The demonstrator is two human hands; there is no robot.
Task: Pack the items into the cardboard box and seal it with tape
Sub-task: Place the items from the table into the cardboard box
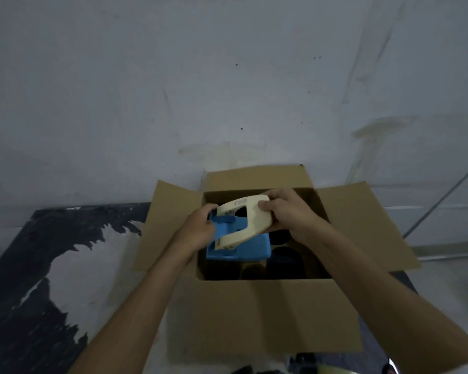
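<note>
Two hands held a blue and cream hole punch (238,233) over the open cardboard box (262,314). Curled around its blue base was the left hand (197,228), while the right hand (287,214) gripped the cream lever's far end. Dark items (284,259) lay inside the box beneath it.

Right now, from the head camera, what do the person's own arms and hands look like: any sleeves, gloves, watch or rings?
Both forearms come in bare from the bottom edge; no sleeve shows on either as far as the frame reaches. The left hand and the right hand wear no gloves. No watch, band or ring is visible on either wrist or on the fingers that show, though the light is dim and some fingers are hidden.
</note>
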